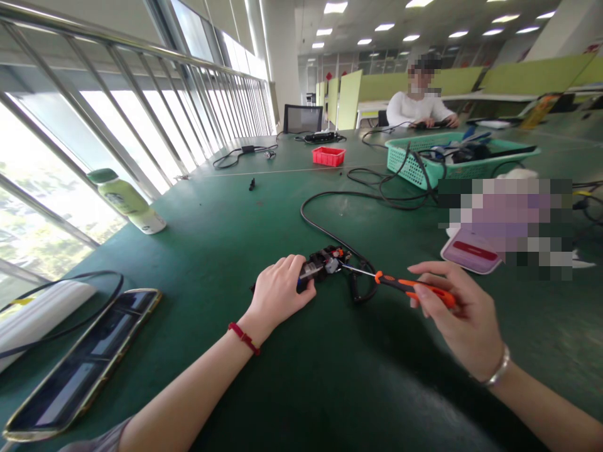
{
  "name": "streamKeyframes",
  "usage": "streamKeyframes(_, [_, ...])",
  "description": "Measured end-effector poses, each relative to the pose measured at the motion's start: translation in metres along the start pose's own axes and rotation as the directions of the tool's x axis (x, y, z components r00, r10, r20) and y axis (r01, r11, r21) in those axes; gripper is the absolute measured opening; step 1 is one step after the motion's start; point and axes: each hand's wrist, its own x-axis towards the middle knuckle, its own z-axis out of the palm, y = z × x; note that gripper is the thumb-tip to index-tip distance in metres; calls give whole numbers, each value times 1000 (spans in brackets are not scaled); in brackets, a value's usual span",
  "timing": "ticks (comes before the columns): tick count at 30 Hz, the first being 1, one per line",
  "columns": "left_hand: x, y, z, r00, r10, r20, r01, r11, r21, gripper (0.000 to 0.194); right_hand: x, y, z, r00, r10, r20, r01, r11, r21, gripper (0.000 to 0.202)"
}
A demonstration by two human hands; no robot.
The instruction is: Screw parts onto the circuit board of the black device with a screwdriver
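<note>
On the green table, my left hand (282,289) wraps around a dark corded power tool (325,260) with its inner parts exposed, a motor and small orange and red pieces among them. My right hand (459,314) grips an orange-and-black screwdriver (407,285) by its handle. The screwdriver's shaft points left, and its tip reaches the exposed parts; whether it sits in a screw is too small to tell. A black cable (308,204) runs from the tool toward the back right. Part of the tool is hidden under my left palm.
A green plastic basket (409,169) of tools stands at the back right, and a small red tray (328,157) at the back. A bottle (129,204) and phone (89,361) are at left, another phone (471,251) at right. A person (419,103) sits across the table.
</note>
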Motion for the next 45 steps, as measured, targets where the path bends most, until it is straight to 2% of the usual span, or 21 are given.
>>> streamKeyframes(5, [0,0,1,1000,8,-12,-8,1000,-4,23,0,2,1,985,-82,-149,85,996,11,35])
streamKeyframes(9, [0,-1,1,1000,5,-6,-5,1000,-1,23,0,-2,0,997,-53,-48,53,998,-19,19])
streamKeyframes(11, [0,0,1,1000,-1,-1,1,1000,0,23,0,-2,0,999,-25,-20,25,1000,-5,17])
streamKeyframes(16, [0,0,0,1000,-1,-1,1,1000,7,23,1,2,2,986,-60,-155,66,997,37,33])
streamKeyframes(18, [0,0,0,1000,1,-9,-1,1000,7,23,2,2,2,988,-60,-140,65,997,28,30])
streamKeyframes(22, [0,0,0,1000,3,-20,-3,1000,8,23,1,2,1,999,-25,-31,24,1000,-17,15])
streamKeyframes(28, [0,0,1,1000,5,-19,-5,1000,4,23,1,4,2,990,-57,-128,64,997,50,32])
streamKeyframes(31, [0,0,0,1000,5,-17,-5,1000,1,24,1,3,1,994,-65,-88,67,997,23,24])
streamKeyframes(35, [0,1,-1,1000,-1,-18,1,1000,-2,23,0,0,-1,1000,-15,-4,15,1000,-17,16])
streamKeyframes(41, [0,0,-1,1000,-1,-6,1,1000,-7,24,2,2,2,983,-110,-146,110,994,-8,35])
streamKeyframes(45, [0,-1,2,1000,5,-17,-5,1000,0,23,2,2,1,998,-41,-45,39,998,-39,19])
